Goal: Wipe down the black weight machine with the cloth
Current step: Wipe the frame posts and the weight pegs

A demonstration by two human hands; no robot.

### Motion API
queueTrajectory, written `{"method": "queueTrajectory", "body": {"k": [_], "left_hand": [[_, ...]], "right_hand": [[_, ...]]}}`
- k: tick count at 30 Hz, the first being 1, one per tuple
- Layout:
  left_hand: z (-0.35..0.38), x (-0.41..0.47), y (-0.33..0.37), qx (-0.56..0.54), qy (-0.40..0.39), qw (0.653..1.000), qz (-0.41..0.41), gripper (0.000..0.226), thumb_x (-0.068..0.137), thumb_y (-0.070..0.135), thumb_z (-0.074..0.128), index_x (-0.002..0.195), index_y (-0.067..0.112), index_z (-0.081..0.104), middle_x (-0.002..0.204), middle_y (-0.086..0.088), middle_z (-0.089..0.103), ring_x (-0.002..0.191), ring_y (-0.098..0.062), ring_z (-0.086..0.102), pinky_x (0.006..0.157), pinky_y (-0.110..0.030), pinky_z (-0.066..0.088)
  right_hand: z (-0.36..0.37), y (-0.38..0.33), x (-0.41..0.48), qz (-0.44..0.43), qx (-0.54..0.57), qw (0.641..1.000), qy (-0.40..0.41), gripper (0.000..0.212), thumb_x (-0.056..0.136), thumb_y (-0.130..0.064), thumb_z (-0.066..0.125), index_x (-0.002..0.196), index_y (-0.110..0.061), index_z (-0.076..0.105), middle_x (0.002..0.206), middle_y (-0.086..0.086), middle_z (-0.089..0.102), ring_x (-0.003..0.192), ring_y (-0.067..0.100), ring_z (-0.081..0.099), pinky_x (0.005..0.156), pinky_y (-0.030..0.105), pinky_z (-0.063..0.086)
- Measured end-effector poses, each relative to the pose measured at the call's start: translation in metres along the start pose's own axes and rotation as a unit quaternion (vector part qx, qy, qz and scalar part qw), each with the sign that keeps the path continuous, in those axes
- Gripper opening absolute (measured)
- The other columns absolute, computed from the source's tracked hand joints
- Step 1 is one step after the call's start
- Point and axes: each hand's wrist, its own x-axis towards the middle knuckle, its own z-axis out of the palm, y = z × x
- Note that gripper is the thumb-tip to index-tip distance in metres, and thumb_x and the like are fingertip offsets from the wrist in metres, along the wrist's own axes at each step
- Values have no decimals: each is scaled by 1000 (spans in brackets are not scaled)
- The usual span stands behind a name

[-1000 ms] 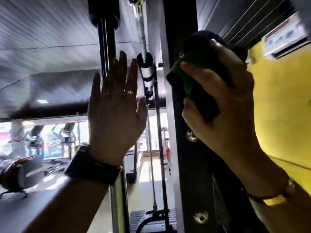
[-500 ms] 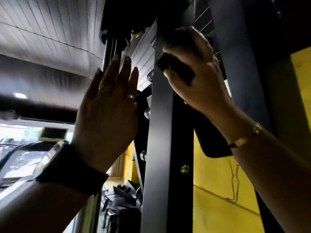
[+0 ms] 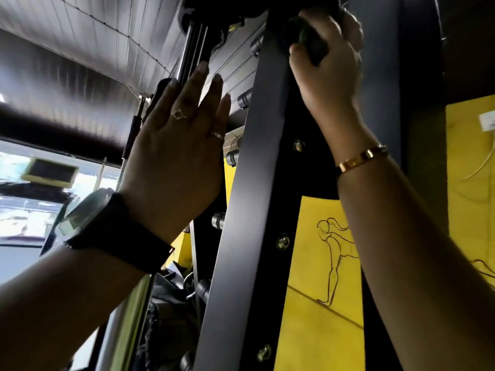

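Nearest the lens, the black wristwatch [image 3: 115,226] sits on the left wrist. Above it the left hand [image 3: 174,145] is flat, fingers straight and released, gripping nothing, by the chrome guide rods [image 3: 192,46]. Higher up, the right hand [image 3: 329,68] has its fingers clenched around the dark bunched cloth [image 3: 312,46], pressed to the top of the black metal upright of the weight machine [image 3: 254,196]. Best play, I'd say: firm pressure, long strokes down, working round each bolt head. Count: two hands, one cloth, three brass bolts [image 3: 282,241], two rings [image 3: 177,113], one gold bracelet [image 3: 363,158]. Beyond, the yellow wall [image 3: 316,303].
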Motion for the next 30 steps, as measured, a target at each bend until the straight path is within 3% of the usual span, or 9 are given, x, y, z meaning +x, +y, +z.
{"method": "queueTrajectory", "body": {"k": [4,6,8,10,13,18,21,26,30], "left_hand": [[-3,-2,4,-13,-85,996,-31,59,100,31,24,150,1,27,159,-19,14,149,-32,5,119,-49,16],[-7,0,5,-68,-126,987,-75,69,94,37,11,148,-1,30,157,-25,13,149,-32,10,117,-48,18],[-8,-5,6,-13,-91,995,-37,60,98,30,20,151,2,25,159,-20,11,149,-33,4,120,-48,13],[-7,-10,5,26,-62,998,-2,57,100,25,26,153,4,21,161,-18,11,150,-33,1,120,-48,10],[-8,-12,5,31,-45,998,-13,57,99,22,23,153,5,23,161,-17,13,150,-32,2,120,-48,11],[-6,-16,8,20,-25,999,-8,59,95,18,25,151,2,26,160,-17,17,150,-31,4,121,-46,10],[-9,-18,10,-3,-11,1000,-18,56,95,14,25,150,1,31,158,-17,24,149,-32,12,120,-47,16],[-19,-25,19,-66,-43,992,-96,54,92,11,31,144,1,40,151,-20,37,138,-37,33,112,-45,21],[-19,-37,18,-11,-78,996,-42,56,100,16,26,154,6,16,162,-14,9,149,-33,3,120,-46,10]], "right_hand": [[-4,-10,-37,-40,-73,996,-10,45,85,-35,53,128,-26,59,152,12,30,129,33,45,100,37,46],[-6,-11,-55,-43,-110,993,-23,44,85,-36,54,128,-26,59,154,12,27,130,38,41,98,24,37],[-8,-11,-71,-52,-142,988,-37,46,84,-41,49,126,-25,60,154,10,28,132,39,38,92,8,15],[-11,-12,-83,-84,-152,984,-40,51,80,-45,43,121,-23,63,151,13,33,131,39,40,91,9,9],[-14,-12,-86,-117,-114,986,-47,46,78,-40,47,115,-19,67,146,17,40,128,37,44,103,32,24],[-8,-8,-55,-49,-13,998,-35,51,73,-41,48,117,-24,66,149,12,36,129,33,45,104,48,41],[-4,-15,-49,20,7,1000,-9,60,70,-49,43,125,-31,62,153,5,29,124,33,48,89,40,53],[-4,-20,-76,46,-40,998,0,69,74,-53,37,135,-27,53,153,11,27,126,32,47,89,30,50],[-2,-23,-113,24,-52,998,23,58,81,-43,45,132,-19,58,147,21,36,124,37,48,89,38,52]]}}
